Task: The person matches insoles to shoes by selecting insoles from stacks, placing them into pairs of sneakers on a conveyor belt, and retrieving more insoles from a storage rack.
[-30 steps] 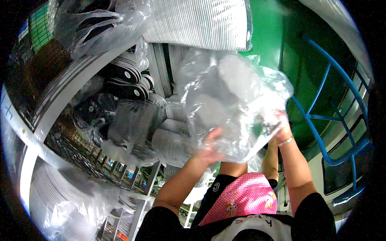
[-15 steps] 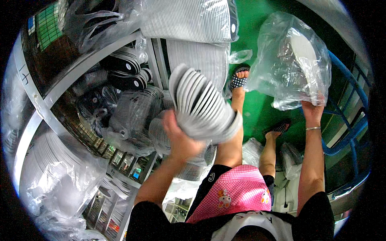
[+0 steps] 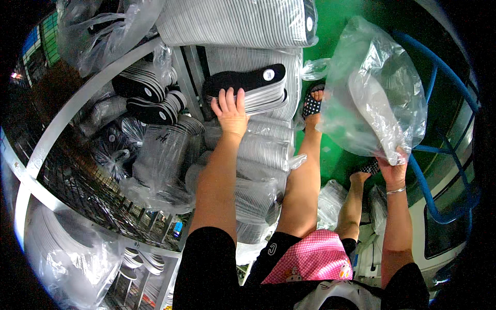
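My left hand [image 3: 230,110] reaches forward and rests on a stack of black-topped, white-edged shoe insoles [image 3: 251,89] lying on the shelf pile. The fingers curl over the stack's near end. My right hand [image 3: 392,172] is raised to the right and grips the lower edge of a crumpled clear plastic bag [image 3: 373,92], which hangs open and looks nearly empty. More rows of grey-white insoles [image 3: 243,20] are stacked above and below the left hand.
A white metal rack [image 3: 77,98] with wire mesh shelving holds bagged insole bundles [image 3: 155,155] at left. A blue tubular cart frame [image 3: 439,129] stands at right over a green floor [image 3: 351,31]. My legs and sandalled feet [image 3: 311,103] are below.
My left hand carried the insole stack from in front of me onto the shelf pile. My right hand keeps holding the plastic bag, which has swung to the right and now hangs slack.
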Demonstrator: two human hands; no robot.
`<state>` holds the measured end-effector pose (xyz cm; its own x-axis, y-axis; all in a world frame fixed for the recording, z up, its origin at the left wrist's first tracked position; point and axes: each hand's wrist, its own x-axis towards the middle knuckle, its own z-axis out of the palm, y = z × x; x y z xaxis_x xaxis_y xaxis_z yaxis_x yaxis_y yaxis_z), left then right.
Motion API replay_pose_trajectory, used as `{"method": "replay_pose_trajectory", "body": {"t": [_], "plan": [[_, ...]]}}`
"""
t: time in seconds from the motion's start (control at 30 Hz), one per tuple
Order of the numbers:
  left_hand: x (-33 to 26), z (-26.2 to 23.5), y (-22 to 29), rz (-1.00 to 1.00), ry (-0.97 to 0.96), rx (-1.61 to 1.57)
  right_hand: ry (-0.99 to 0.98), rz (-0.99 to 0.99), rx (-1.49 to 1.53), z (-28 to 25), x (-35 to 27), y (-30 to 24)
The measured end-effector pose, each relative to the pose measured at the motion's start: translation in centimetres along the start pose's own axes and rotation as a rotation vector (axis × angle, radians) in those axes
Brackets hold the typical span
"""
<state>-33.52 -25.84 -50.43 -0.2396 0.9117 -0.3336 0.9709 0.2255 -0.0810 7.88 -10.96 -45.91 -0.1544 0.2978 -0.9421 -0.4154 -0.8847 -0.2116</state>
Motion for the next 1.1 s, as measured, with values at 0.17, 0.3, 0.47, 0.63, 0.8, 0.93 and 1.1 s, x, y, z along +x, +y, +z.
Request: {"method": "replay_pose_trajectory", "body": {"t": [0.17, 0.3, 0.47, 0.63, 0.8, 0.93, 1.1], "plan": [[-2.1, -0.6, -1.0, -0.005, -0.216, 0.032, 0.018, -0.031, -0.159, 1.8, -0.4, 0.8], [-0.8, -1.4, -0.4, -0.177, -0.017, -0.008, -0.158, -0.052, -0.169, 2.5, -0.9, 0.1], [1.4, -2.1, -2.0, -0.096, 0.513, -0.025, -0.055, -0.006, -0.158, 2.0, -1.0, -0.7], [0.4, 1.0, 1.6, -0.209, 0.204, -0.061, -0.092, -0.059, -0.166, 1.1, -0.3, 0.3], [-0.6, -0.6, 0.5, -0.006, 0.136, -0.097, -0.053, -0.056, -0.169, -0.4, -0.3, 0.9], [-3.8, -1.9, -0.1, 0.012, 0.086, -0.297, -0.113, -0.067, -0.163, 0.8, -0.3, 1.6], [1.5, -4.9, 0.4, -0.254, -0.121, -0.184, -0.128, -0.044, -0.134, 1.6, -0.7, 1.4]]}}
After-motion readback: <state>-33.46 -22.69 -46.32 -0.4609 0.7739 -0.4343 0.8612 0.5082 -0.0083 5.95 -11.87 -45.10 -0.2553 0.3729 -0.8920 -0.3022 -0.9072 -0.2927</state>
